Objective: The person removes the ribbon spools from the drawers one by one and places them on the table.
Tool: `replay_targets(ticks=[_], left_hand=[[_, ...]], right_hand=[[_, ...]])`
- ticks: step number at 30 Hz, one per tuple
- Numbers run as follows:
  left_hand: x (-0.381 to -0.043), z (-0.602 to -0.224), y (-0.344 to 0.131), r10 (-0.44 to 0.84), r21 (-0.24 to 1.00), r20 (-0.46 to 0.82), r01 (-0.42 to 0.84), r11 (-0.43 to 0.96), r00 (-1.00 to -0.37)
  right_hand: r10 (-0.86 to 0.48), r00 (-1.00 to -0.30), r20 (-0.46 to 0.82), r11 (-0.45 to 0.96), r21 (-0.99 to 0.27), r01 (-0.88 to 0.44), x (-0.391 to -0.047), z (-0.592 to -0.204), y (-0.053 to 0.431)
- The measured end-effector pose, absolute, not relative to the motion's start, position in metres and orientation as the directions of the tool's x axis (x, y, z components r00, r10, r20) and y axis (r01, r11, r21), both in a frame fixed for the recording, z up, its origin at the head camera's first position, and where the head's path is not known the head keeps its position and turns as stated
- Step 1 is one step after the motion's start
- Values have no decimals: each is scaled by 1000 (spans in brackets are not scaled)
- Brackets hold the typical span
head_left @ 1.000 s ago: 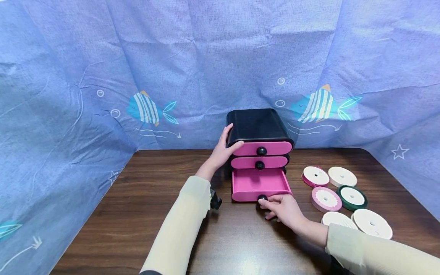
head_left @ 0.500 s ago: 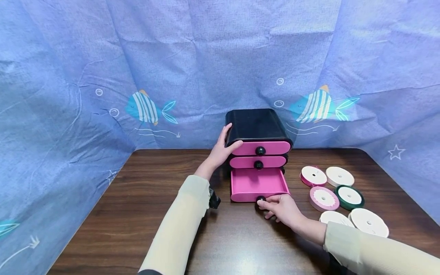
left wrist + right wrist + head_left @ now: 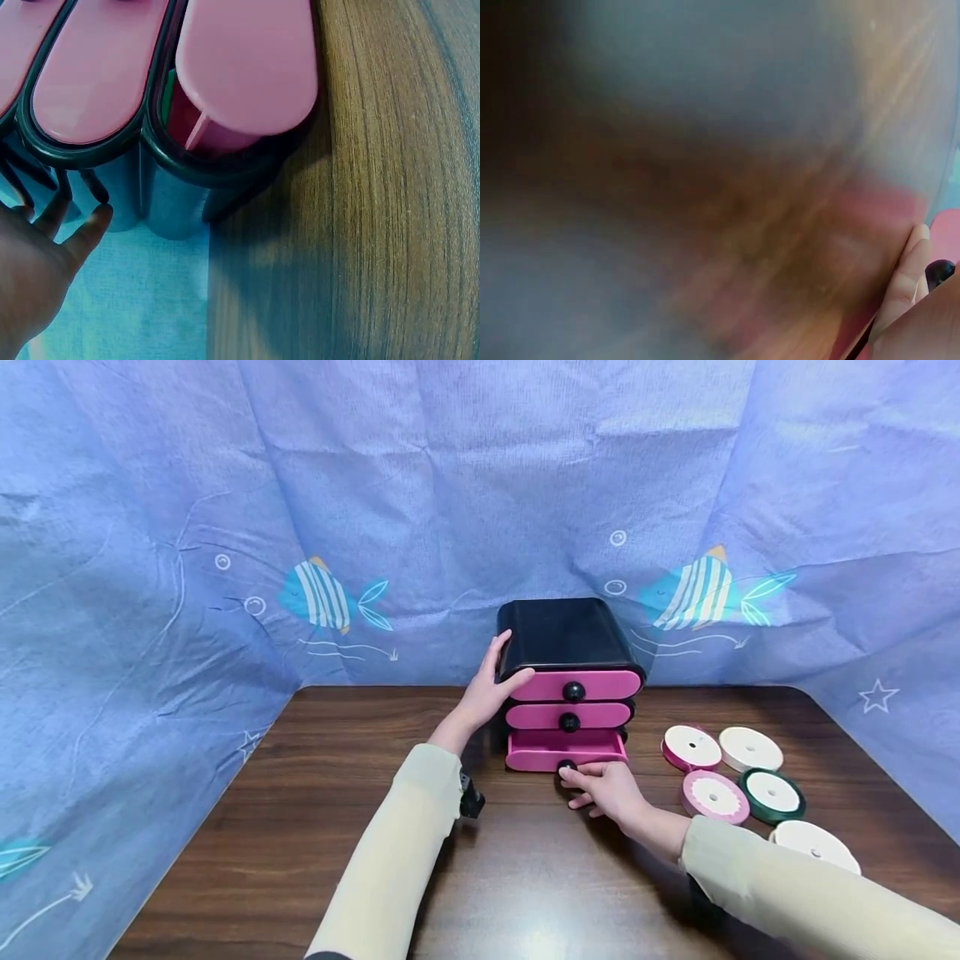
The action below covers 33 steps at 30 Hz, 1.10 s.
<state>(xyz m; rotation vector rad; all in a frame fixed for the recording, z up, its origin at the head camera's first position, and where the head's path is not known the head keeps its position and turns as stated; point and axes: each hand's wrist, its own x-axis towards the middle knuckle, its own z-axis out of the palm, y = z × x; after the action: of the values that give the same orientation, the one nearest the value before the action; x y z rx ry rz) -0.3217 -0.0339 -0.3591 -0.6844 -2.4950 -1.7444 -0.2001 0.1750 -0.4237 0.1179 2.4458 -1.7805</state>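
Note:
A small black chest of drawers (image 3: 566,631) with pink drawer fronts stands at the back of the table. Its bottom drawer (image 3: 532,762) is pulled partly out, while the two above are closed. My right hand (image 3: 613,793) pinches the black drawer knob (image 3: 567,766) of that bottom drawer between thumb and fingers. Against the chest's left side rests my left hand (image 3: 482,693), fingers extended and thumb at the front edge of the top drawer. In the left wrist view a green sliver (image 3: 168,96) shows beside the bottom drawer's front. The right wrist view is mostly blurred.
Several ribbon spools lie on the right of the wooden table (image 3: 337,793), among them a magenta spool (image 3: 691,747), a pink spool (image 3: 716,797), a green spool (image 3: 772,793) and white ones. My right sleeve (image 3: 795,877) covers part of them. A blue fish-print cloth (image 3: 465,510) hangs behind.
The bottom drawer has slid inward, away from me, with my right hand still pinching its knob. My left hand keeps its place on the chest.

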Motion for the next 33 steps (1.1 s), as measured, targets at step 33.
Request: replay_targets(ticks=[33], left_hand=[[-320, -359, -33, 326, 897, 253, 348, 274, -911]], right_hand=[[-20, -991, -130, 307, -945, 117, -233, -421, 178]])
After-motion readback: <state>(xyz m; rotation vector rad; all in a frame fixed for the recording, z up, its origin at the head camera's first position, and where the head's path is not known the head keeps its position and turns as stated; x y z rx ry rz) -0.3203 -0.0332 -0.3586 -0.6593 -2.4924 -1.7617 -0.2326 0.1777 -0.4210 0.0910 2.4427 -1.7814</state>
